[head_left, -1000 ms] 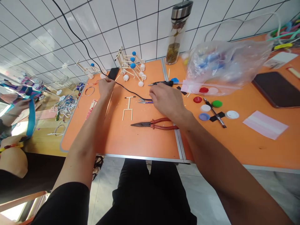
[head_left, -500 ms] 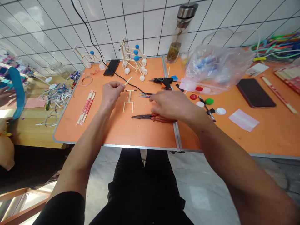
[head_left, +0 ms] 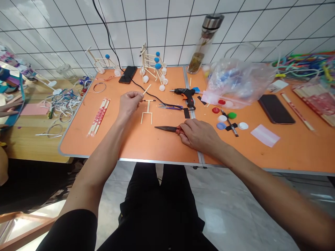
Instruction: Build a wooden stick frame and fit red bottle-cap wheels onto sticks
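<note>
Pinched in my left hand [head_left: 131, 104] is a short thin wooden stick [head_left: 147, 89], pointing up and to the right. Just right of that hand, a small frame of glued sticks [head_left: 148, 111] lies flat on the orange table [head_left: 136, 146]. My right hand [head_left: 200, 135] is closed over the red handles of the long-nose pliers [head_left: 166, 129], which still lie on the tabletop with jaws pointing left. Behind the pliers are small scissors [head_left: 171, 107] and a black hot glue gun [head_left: 185, 94].
Stick models with blue balls [head_left: 154, 66] stand at the back near a phone [head_left: 128, 74]. Wrapped chopsticks [head_left: 98, 116] lie left. Bottle caps [head_left: 221, 126], a plastic bag [head_left: 238, 82] and another phone [head_left: 276, 108] are right. A co-worker's hand [head_left: 9, 108] shows far left.
My right hand has come down from above the scissors and closed on the pliers' handles. My left hand still holds the stick near the frame. The view has shifted slightly.
</note>
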Demonstrator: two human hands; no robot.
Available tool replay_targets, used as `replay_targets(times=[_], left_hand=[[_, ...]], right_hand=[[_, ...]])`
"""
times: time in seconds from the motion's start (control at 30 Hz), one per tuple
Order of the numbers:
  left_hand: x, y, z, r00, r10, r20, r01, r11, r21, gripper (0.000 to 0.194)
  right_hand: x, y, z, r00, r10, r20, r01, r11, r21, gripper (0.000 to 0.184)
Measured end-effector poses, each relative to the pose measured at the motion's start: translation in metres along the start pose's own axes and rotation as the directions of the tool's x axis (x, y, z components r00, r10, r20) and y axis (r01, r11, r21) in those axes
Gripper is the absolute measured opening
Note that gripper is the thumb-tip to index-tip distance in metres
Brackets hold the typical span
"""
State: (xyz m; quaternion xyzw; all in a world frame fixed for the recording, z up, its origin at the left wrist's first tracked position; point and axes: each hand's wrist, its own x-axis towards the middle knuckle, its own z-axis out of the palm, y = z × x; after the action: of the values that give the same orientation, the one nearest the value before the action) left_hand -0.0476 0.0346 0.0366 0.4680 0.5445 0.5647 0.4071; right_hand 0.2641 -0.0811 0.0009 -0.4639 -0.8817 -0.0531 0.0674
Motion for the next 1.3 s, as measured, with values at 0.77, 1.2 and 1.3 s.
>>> replay_targets(times=[0.77,1.2,1.3], left_hand=[[-0.024,0.020,0.038,0.871,-0.129,0.473,0.261,0.939,-0.225,0.039],[-0.030,0.013,0.042,0.860,-0.060,0.507,0.284,0.881,-0.377,0.027],[-0.029,0.016,0.043,0.898,-0.095,0.430,0.261,0.902,-0.344,0.029]], right_hand=[[0.101,-0.004,-0.020,0.964,0.072,0.257,-0.237,-0.209,0.949,0.043],[0.096,-0.014,-0.018,0.955,0.003,0.295,-0.262,-0.453,0.852,0.069],[0.094,-0.015,-0.016,0.971,0.093,0.219,-0.178,-0.326,0.928,0.067]])
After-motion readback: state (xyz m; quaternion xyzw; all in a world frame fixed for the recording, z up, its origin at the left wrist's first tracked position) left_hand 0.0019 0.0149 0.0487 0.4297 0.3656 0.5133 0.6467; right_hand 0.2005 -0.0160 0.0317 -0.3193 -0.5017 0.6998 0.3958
